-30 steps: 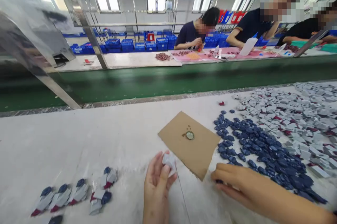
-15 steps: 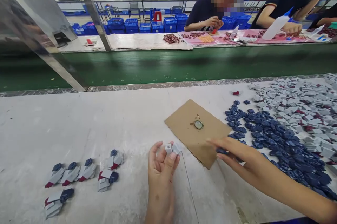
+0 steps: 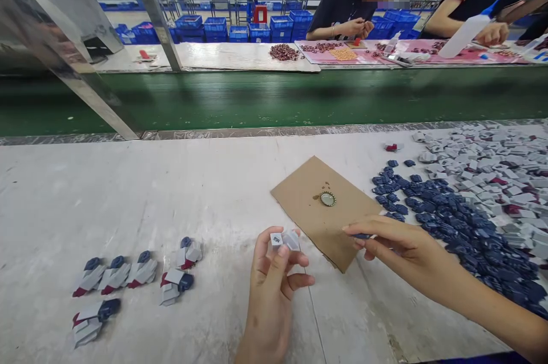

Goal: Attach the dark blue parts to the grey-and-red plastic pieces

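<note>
Between the thumb and fingers of my left hand point(image 3: 274, 290) is a small grey plastic part point(image 3: 291, 239), with a square end turned up toward me. My right hand point(image 3: 396, 247) pinches a small dark blue piece point(image 3: 362, 235) over the near right edge of a brown cardboard sheet point(image 3: 308, 193). A bottle cap point(image 3: 328, 198) lies on that sheet beside a few brown stains. To the left, several joined grey, dark red and blue pieces point(image 3: 141, 270) rest on the table. The two hands are apart.
A heap of dark blue pieces point(image 3: 462, 233) spreads at the right, with a larger pile of grey parts point(image 3: 492, 164) behind it. Beyond the table runs a green conveyor belt point(image 3: 257, 98). A metal post point(image 3: 156, 13) rises at the left; co-workers sit across the belt.
My right hand has turned the blue piece, which now shows at its fingertips. My left hand has shifted slightly right and its lower fingers have spread. The camera view has tilted a little downward.
</note>
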A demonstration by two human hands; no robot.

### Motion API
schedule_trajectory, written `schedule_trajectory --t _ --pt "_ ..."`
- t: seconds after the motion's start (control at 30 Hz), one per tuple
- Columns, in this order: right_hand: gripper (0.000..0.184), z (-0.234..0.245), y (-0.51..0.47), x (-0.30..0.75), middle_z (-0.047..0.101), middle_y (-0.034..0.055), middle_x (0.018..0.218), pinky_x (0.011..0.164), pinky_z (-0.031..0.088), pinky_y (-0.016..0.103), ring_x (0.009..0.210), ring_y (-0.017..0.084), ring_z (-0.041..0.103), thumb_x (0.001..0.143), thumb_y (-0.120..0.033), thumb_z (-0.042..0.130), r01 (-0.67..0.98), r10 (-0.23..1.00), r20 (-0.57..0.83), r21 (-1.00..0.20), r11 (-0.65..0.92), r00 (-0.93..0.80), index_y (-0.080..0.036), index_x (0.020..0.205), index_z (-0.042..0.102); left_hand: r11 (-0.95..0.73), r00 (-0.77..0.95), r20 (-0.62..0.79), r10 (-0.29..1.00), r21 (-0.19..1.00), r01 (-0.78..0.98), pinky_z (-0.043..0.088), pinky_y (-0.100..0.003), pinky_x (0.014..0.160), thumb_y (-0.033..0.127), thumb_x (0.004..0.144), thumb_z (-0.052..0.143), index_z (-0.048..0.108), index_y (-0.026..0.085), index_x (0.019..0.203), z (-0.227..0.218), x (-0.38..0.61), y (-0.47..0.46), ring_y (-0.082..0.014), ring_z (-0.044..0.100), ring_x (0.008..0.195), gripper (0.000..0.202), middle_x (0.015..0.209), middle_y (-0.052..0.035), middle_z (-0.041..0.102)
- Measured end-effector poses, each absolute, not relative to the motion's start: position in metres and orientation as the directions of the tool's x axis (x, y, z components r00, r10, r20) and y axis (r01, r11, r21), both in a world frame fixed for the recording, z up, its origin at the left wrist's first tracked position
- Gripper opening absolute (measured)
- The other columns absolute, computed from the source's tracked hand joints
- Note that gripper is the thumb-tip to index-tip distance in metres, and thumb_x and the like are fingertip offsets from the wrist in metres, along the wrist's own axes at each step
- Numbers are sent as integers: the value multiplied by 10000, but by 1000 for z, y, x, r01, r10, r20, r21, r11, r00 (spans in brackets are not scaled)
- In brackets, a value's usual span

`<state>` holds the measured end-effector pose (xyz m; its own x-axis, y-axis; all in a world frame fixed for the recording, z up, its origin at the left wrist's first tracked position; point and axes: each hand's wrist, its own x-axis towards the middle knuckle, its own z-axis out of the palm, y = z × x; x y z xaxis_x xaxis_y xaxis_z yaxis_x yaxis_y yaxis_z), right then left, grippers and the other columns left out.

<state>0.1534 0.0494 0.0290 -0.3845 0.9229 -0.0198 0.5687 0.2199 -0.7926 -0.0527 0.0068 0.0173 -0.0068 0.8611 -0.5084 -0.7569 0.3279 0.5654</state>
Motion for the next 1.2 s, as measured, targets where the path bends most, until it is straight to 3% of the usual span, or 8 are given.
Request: schedule_trajectory --t 0.13,0.33,0.47,0.57,0.67,0.83,1.07,1.2 --pt "252 32 52 151 610 81 905 479 513 223 700 149 611 861 -313 482 582 911 -81 -791 188 -405 -257 1038 652 349 29 -518 855 532 -771 527 -192 478 345 892 408 628 151 957 18 -53 7 -107 579 672 300 1013 -97 640" --pt "333 29 60 151 592 70 870 523 520 261 579 113 560 870 -388 455 579 927 -155 -812 76 -340 -234 1125 605 364 1 -540 842 567 -739 536 -189 756 198 721 701 609 182 968 12 -51 7 -184 599 1032 264 1115 -76 634" --pt "337 24 63 152 596 58 806 493 489 268 577 132 555 877 -406 436 673 930 -150 -729 124 -334 -225 1128 571 333 -44 -551 833 564 -756 519 -164 770 153 689 729 549 213 1025 8 -51 8 -117 617 978 386 1036 -49 676" --pt "278 21 65 152 605 54 786 508 500 273 622 154 582 854 -396 486 703 948 -80 -690 169 -307 -210 1053 540 358 -19 -573 819 537 -764 528 -190 784 171 663 752 569 209 1091 6 -52 8 -152 611 1009 467 1044 -48 675" --pt "190 20 66 152 627 70 867 562 532 280 690 164 616 850 -377 498 680 939 -49 -703 210 -340 -208 919 550 364 -11 -578 816 529 -766 535 -177 741 195 615 786 647 193 971 5 -53 8 -151 640 935 383 972 -35 698" --pt "176 24 70 154 650 65 985 672 550 267 871 180 635 878 -333 467 636 927 -3 -728 255 -376 -228 986 558 361 -41 -609 792 522 -773 526 -128 660 231 542 826 697 180 824 8 -51 8 -118 663 810 315 858 -27 719" --pt "331 21 96 160 603 74 801 536 457 267 637 157 580 926 -260 347 773 829 233 -301 559 -509 -200 1182 549 293 -128 -581 804 574 -765 450 -92 425 251 427 867 700 179 694 9 -45 9 -38 563 485 323 583 43 675" --pt "359 13 106 156 631 105 952 571 477 289 729 196 621 927 -242 318 830 840 170 -144 539 -516 -172 1241 478 314 -159 -623 766 578 -753 496 -104 502 251 413 870 681 163 699 9 -45 9 -68 626 592 353 684 20 711"
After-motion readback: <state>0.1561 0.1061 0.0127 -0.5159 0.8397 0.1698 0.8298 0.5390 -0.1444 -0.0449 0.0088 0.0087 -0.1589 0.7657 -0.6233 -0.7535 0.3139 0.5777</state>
